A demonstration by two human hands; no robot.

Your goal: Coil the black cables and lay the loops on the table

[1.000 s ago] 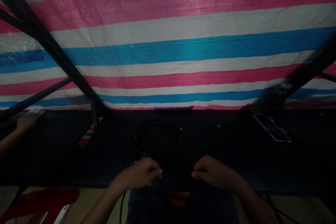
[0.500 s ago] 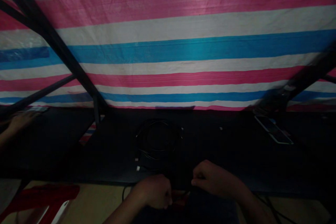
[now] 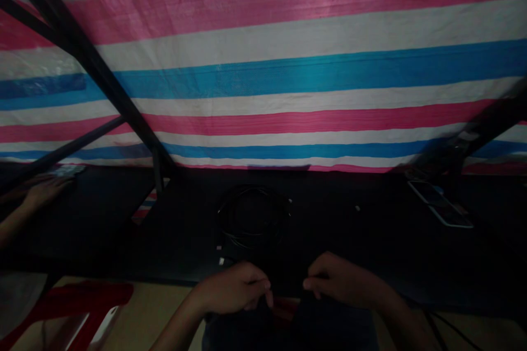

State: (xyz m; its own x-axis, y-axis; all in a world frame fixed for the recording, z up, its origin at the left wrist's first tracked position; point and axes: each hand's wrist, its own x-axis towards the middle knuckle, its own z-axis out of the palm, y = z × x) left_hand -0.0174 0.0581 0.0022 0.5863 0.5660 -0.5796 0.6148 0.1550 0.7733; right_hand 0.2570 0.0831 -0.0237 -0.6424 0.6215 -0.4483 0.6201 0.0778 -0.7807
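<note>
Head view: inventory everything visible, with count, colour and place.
Cable coil: one, black, centre
Plugs: several, pale, around the coil
Small piece: one, pale, right of coil
Likely phone: one, dark, table's right
Tables: two visible, black, centre and left
Striped sheet: one, pink, white, blue, behind
Frame bars: several, black, both sides
Red pieces: two, red, lower left and bottom centre
Co-worker's hand: one clear, bare, far left
Loose cable: one, black, lower right
Legs: two, dark, bottom centre
Left hand: one, bare, near plugs, hold unclear
Right hand: one, bare, table's front edge, hold unclear
</note>
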